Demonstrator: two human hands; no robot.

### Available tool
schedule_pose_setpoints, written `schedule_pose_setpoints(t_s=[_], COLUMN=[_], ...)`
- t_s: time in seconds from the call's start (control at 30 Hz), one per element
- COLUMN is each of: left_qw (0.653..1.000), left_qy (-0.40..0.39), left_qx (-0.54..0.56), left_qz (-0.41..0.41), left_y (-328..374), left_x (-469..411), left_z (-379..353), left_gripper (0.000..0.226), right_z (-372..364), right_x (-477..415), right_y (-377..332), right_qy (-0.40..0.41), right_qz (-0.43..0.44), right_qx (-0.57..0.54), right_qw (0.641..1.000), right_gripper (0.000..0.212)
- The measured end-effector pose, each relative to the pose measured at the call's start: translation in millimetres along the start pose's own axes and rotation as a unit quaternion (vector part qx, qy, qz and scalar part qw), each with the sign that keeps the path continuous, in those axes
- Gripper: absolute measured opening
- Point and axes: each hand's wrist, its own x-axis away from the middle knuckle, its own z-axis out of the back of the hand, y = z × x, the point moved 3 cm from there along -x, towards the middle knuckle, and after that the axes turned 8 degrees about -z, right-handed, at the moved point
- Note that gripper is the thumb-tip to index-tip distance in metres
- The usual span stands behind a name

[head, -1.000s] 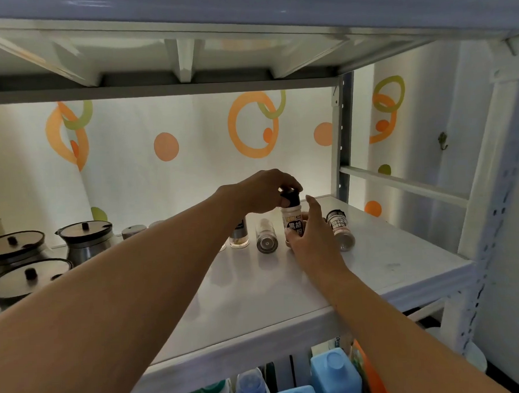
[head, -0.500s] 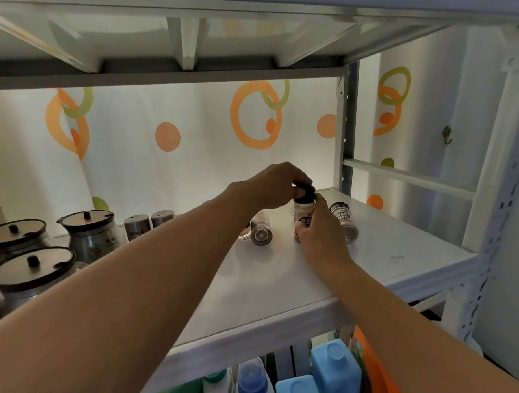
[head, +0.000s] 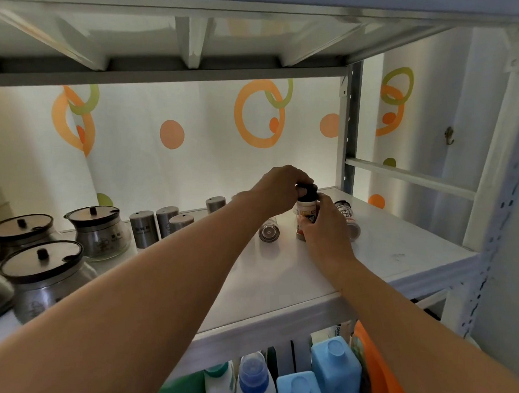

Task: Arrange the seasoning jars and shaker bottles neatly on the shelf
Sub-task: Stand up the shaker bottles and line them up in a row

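Person's left hand [head: 281,186] was curled over the black cap [head: 307,190] of a shaker bottle [head: 305,209], gripping it from above. The right hand [head: 323,232] was wrapped round the bottle's body, fingers across the label, also gripping. The bottle stood upright toward the back right of the white shelf [head: 286,279]. Its base was partly hidden by the right hand, so I couldn't confirm it was touching the shelf.

A glass jar [head: 269,230] lay on its side just left of it, one end facing the camera. A second labelled bottle [head: 348,218] lay tipped just beside the right hand. Four steel shakers [head: 144,229] stood in a loose cluster further left, with lidded pots [head: 99,231] beyond them. Detergent bottles [head: 336,369] sat on the level below.

The step looked like settling this bottle upright, possibly snugging the cap; I couldn't tell which.

To do it well, the right hand should brace the body low while the left works the cap, so the bottle doesn't twist or skate. The base should sit flat before either hand lets go. The top hand should release first, lifting straight up. Elbows and wrists need watching, because both fallen containers lay close enough to roll if nudged. The bottle is probably best placed in line with the steel shakers, leaving gaps for the two fallen ones.
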Motion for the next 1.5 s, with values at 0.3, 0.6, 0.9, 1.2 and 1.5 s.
schedule_pose_setpoints(t_s=[0.3,0.6,0.9,1.2,1.5], left_qw=[0.959,0.858,0.863,0.867,0.887], left_qy=[0.193,0.287,0.232,0.202,0.198], left_qx=[0.187,0.322,0.257,0.262,0.242], left_qz=[0.094,0.281,0.368,0.373,0.339], left_y=[-13.5,-13.7,-23.2,-45.1,-47.5], left_x=[36.0,128.6,109.9,109.2,109.8], left_z=[8.6,-24.1,-24.9,-33.1,-34.0], left_gripper=[0.045,0.047,0.021,0.021,0.024], right_z=[-0.5,34.8,-38.9,-58.9,-46.0], right_x=[2.0,35.8,34.1,16.0,22.9], right_y=[1.0,-35.3,-54.8,-44.0,-45.3], right_qy=[-0.010,0.137,-0.109,-0.074,-0.072], right_qz=[-0.021,0.121,-0.030,-0.094,-0.105], right_qx=[0.016,-0.149,0.043,0.039,-0.037], right_qw=[1.000,0.972,0.993,0.992,0.991], right_gripper=[0.049,0.021,0.034,0.041,0.030])
